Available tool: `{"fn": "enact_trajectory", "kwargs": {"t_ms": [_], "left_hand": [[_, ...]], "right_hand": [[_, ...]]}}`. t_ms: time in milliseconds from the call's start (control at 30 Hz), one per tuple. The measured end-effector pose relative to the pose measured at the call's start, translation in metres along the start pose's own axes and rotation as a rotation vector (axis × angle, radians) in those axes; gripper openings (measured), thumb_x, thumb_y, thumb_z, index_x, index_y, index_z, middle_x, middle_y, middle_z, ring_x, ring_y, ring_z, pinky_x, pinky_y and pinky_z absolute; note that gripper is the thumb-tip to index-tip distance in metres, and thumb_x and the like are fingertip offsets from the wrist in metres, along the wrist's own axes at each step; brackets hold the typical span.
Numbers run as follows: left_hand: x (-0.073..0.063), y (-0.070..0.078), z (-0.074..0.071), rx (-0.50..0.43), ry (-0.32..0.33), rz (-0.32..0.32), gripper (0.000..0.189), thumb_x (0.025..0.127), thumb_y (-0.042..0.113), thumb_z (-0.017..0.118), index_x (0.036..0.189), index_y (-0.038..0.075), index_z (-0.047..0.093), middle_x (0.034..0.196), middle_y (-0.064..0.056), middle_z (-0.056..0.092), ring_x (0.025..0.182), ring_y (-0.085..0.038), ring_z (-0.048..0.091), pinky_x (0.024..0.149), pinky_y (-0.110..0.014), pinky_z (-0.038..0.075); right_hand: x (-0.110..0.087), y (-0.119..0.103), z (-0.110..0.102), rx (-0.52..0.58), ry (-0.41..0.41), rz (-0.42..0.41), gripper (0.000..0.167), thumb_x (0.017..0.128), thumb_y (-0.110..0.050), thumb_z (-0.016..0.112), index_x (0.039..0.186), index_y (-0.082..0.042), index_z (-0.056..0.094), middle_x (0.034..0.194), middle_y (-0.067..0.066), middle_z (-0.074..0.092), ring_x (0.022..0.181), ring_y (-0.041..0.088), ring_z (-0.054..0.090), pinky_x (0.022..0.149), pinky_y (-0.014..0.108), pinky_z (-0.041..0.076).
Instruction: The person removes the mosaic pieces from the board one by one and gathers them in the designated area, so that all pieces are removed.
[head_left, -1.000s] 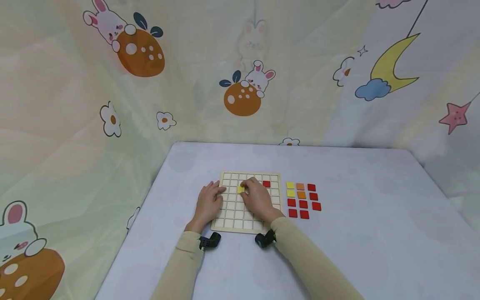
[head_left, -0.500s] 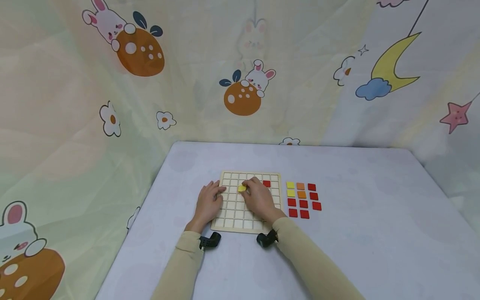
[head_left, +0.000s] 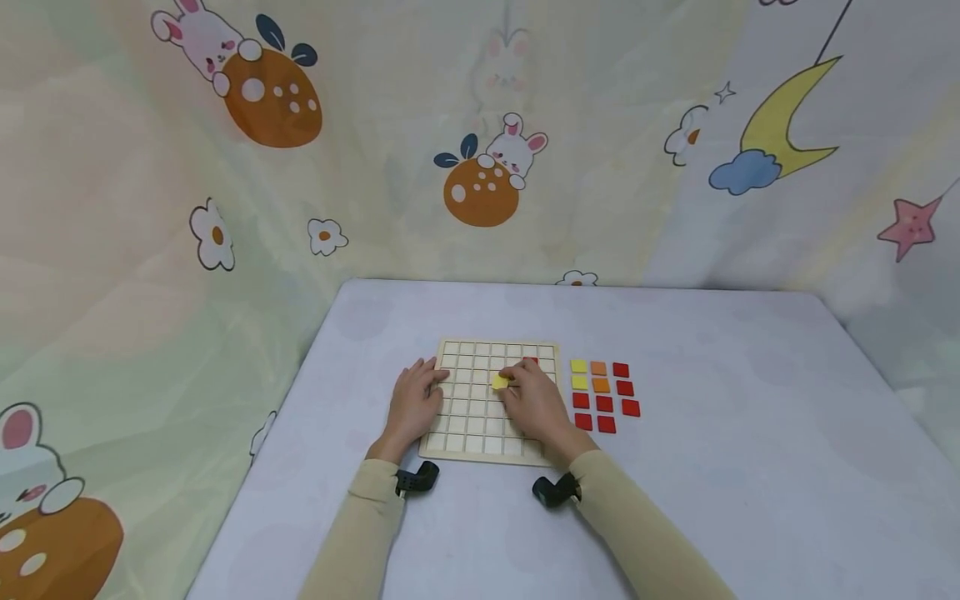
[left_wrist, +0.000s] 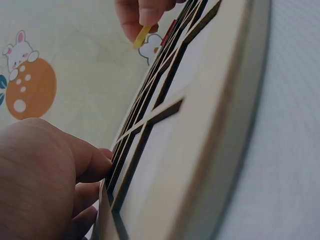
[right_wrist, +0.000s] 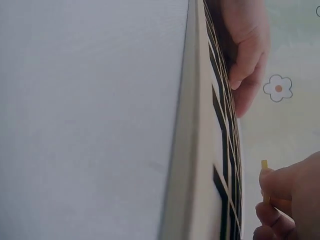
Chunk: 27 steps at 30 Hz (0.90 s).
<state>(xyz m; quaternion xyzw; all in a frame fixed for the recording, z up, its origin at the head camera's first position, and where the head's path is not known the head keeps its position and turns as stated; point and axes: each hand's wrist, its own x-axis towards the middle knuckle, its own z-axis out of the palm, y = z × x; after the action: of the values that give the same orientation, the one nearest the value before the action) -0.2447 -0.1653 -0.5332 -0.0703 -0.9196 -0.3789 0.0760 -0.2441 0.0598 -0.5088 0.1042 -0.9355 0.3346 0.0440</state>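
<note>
Between the thumb and fingers of my right hand (head_left: 536, 408) is a small square yellow tile (head_left: 499, 382), pinched at its edge. Both wrist views show this yellow tile (left_wrist: 141, 37) lifted off the wooden grid board (head_left: 480, 457), with a gap under it. My left hand (head_left: 413, 402) rests on the board's left edge, fingers extended, its fingertips at the outer squares. A red tile (head_left: 530, 360) sits in an upper right square of the grid, partly hidden behind the right hand. The other grid squares in sight are bare.
Right of the board, loose tiles lie in rough columns on the white-covered table (head_left: 750, 467): yellow tiles (head_left: 578, 366), orange tiles (head_left: 600, 385) and several red tiles (head_left: 625, 388). A printed cloth (head_left: 375, 150) hangs behind and beside the table.
My right hand has raised the yellow tile from its place on the grid and carried it to the right, now covering part of the red tile. The left hand stays at the board's edge.
</note>
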Motion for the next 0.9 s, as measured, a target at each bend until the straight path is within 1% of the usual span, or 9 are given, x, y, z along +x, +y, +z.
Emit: {"fn": "enact_trajectory", "kwargs": {"t_ms": [233,467,633,833,900], "left_hand": [[0.000,-0.002,-0.001,-0.010,0.004,0.004,0.033,0.095,0.009,0.051,0.124,0.007,0.067,0.149,-0.012,0.046,0.145,-0.030,0.028,0.124,-0.045,0.011],[0.001,0.000,0.000,-0.023,0.015,-0.004,0.032,0.094,0.006,0.052,0.122,0.006,0.068,0.147,-0.013,0.047,0.144,-0.030,0.029,0.124,-0.044,0.011],[0.001,0.001,0.001,-0.022,0.014,-0.002,0.032,0.094,0.007,0.053,0.122,0.006,0.068,0.147,-0.012,0.047,0.144,-0.030,0.030,0.124,-0.044,0.011],[0.001,0.001,0.000,-0.019,0.013,-0.002,0.032,0.094,0.006,0.052,0.122,0.006,0.068,0.147,-0.012,0.047,0.144,-0.030,0.030,0.124,-0.044,0.011],[0.001,0.001,0.001,-0.018,0.011,-0.005,0.032,0.094,0.007,0.052,0.122,0.006,0.068,0.148,-0.012,0.047,0.145,-0.029,0.029,0.124,-0.044,0.011]], "right_hand": [[-0.009,-0.004,-0.010,0.019,0.022,0.003,0.033,0.090,-0.022,0.071,0.122,-0.015,0.067,0.115,-0.002,0.057,0.095,0.015,0.057,0.085,0.031,0.057],[-0.021,-0.005,-0.021,0.030,0.065,-0.023,0.030,0.089,-0.019,0.072,0.119,-0.015,0.068,0.112,-0.003,0.058,0.098,0.015,0.057,0.083,0.028,0.057],[-0.029,-0.002,-0.027,0.026,0.088,-0.023,0.031,0.088,-0.018,0.074,0.118,-0.015,0.069,0.111,-0.003,0.057,0.098,0.015,0.056,0.078,0.026,0.058],[-0.039,0.009,-0.034,0.017,0.097,-0.015,0.031,0.087,-0.017,0.074,0.118,-0.016,0.069,0.112,-0.002,0.056,0.102,0.017,0.057,0.081,0.030,0.060],[-0.042,0.014,-0.036,0.009,0.094,-0.015,0.031,0.087,-0.019,0.074,0.118,-0.016,0.069,0.111,-0.004,0.055,0.101,0.016,0.057,0.078,0.029,0.059]]}}
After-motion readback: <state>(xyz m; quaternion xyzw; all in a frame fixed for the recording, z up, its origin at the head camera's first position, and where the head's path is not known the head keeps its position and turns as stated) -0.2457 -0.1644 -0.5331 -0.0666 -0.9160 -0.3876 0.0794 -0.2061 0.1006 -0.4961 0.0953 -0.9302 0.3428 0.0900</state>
